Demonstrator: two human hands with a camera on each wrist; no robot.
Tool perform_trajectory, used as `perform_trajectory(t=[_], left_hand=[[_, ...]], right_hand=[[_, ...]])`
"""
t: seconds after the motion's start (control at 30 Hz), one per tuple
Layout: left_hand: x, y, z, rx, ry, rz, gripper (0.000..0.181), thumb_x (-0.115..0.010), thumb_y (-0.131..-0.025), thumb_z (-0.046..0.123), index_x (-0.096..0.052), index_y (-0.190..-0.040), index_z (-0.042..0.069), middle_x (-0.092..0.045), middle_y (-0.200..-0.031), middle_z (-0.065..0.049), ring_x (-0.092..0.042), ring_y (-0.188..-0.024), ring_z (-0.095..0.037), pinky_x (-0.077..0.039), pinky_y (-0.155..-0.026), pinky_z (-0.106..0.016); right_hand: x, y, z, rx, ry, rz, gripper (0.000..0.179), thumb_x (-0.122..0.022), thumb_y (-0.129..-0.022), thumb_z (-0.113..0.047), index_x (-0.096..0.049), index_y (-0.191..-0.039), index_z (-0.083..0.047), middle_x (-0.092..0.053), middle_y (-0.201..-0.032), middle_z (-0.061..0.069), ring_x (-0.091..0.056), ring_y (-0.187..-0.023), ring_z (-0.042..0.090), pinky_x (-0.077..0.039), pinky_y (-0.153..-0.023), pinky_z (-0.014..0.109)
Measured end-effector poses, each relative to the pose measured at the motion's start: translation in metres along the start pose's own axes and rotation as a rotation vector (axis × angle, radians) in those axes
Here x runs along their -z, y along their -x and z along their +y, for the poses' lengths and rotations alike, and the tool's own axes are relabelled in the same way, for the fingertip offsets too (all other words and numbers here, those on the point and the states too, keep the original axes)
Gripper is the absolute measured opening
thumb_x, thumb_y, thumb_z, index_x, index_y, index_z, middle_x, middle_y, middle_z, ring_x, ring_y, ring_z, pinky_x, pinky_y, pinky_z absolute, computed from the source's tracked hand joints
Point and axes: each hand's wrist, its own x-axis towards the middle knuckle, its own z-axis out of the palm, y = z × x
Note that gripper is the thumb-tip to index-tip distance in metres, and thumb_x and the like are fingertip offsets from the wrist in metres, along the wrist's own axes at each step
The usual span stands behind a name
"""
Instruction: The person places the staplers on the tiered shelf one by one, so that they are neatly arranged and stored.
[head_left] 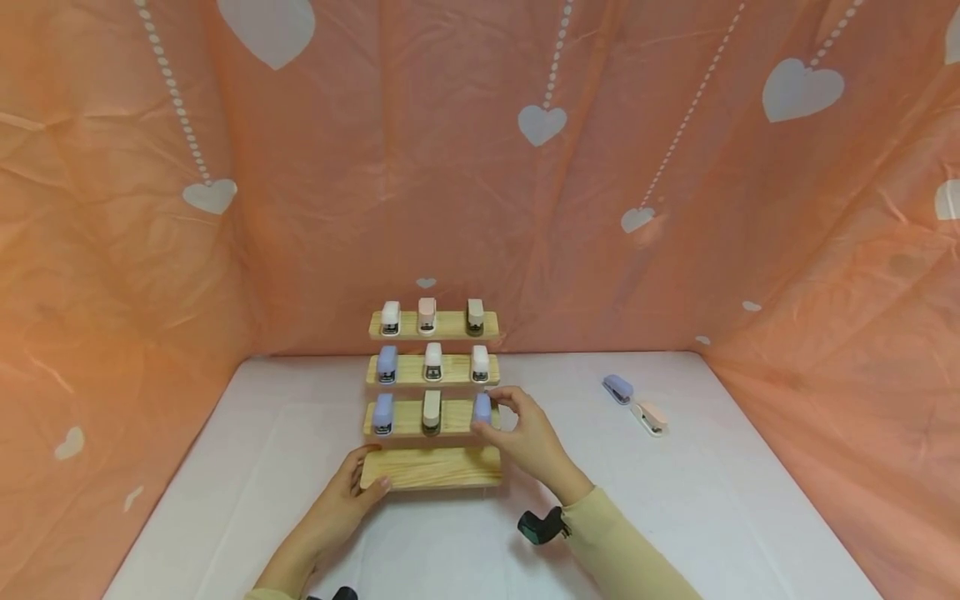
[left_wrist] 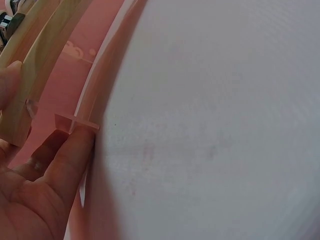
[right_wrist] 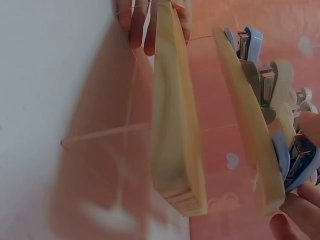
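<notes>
A tiered display rack with wooden shelves on clear supports stands on the table. My left hand [head_left: 341,500] grips the left end of its bottom shelf [head_left: 438,468], thumb on the wood. In the left wrist view the fingers [left_wrist: 70,165] touch a clear support piece below. My right hand [head_left: 536,442] pinches a small lavender stapler [head_left: 482,406] at the right end of the shelf above. That shelf also carries another lavender stapler [head_left: 383,414] and a beige stapler [head_left: 432,412]. No stapler is on the bottom shelf.
Higher shelves hold white staplers [head_left: 433,361], a lavender stapler [head_left: 387,364], a pink stapler [head_left: 427,315] and an olive-beige stapler [head_left: 475,317]. On the white table [head_left: 750,500], a lavender stapler [head_left: 618,388] and a pink stapler [head_left: 651,418] lie at the right. An orange heart-patterned curtain [head_left: 450,208] hangs behind.
</notes>
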Motion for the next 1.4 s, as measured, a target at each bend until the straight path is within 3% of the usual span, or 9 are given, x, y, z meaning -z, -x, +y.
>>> perform_trajectory(t=[0.1, 0.3, 0.97, 1.2, 1.4], left_hand=[[0.001, 0.001, 0.0, -0.009, -0.011, -0.003, 0.064, -0.064, -0.094, 0.026, -0.029, -0.146, 0.014, -0.023, -0.153, -0.027, -0.025, -0.139, -0.041, -0.027, -0.11, -0.053], [0.002, 0.001, 0.0, -0.015, -0.019, -0.01, 0.064, -0.065, -0.094, 0.028, -0.029, -0.145, 0.014, -0.022, -0.154, -0.027, -0.023, -0.14, -0.041, -0.026, -0.11, -0.053], [0.001, 0.001, 0.0, -0.014, 0.003, -0.009, 0.064, -0.066, -0.093, 0.025, -0.029, -0.145, 0.012, -0.025, -0.153, -0.028, -0.028, -0.138, -0.041, -0.029, -0.109, -0.052], [0.001, 0.0, 0.0, -0.012, -0.004, -0.005, 0.064, -0.066, -0.093, 0.025, -0.03, -0.144, 0.013, -0.026, -0.152, -0.028, -0.03, -0.138, -0.041, -0.03, -0.109, -0.052], [0.0, 0.0, 0.0, -0.01, -0.014, 0.0, 0.064, -0.067, -0.093, 0.026, -0.031, -0.144, 0.012, -0.028, -0.151, -0.028, -0.031, -0.137, -0.04, -0.03, -0.109, -0.052]], right_hand=[[0.0, -0.001, 0.0, 0.002, 0.016, 0.003, 0.052, -0.081, -0.078, -0.039, -0.058, -0.119, -0.015, -0.063, -0.118, 0.0, -0.054, -0.119, 0.021, -0.039, -0.102, 0.05], [-0.003, -0.002, 0.002, 0.049, 0.017, -0.001, 0.053, -0.079, -0.08, -0.04, -0.059, -0.121, -0.013, -0.062, -0.115, -0.001, -0.055, -0.111, 0.021, -0.039, -0.099, 0.055], [-0.004, -0.003, 0.001, -0.007, 0.0, 0.002, 0.057, -0.078, -0.079, -0.046, -0.057, -0.124, -0.018, -0.061, -0.119, -0.003, -0.053, -0.111, 0.02, -0.041, -0.095, 0.055], [0.016, 0.004, 0.013, 0.038, 0.032, 0.024, 0.059, -0.079, -0.08, -0.043, -0.057, -0.126, -0.014, -0.062, -0.123, 0.001, -0.055, -0.113, 0.018, -0.043, -0.095, 0.049], [0.048, 0.014, 0.038, -0.008, 0.095, 0.079, 0.056, -0.078, -0.079, -0.044, -0.058, -0.124, -0.017, -0.062, -0.124, 0.005, -0.056, -0.112, 0.025, -0.044, -0.094, 0.048]])
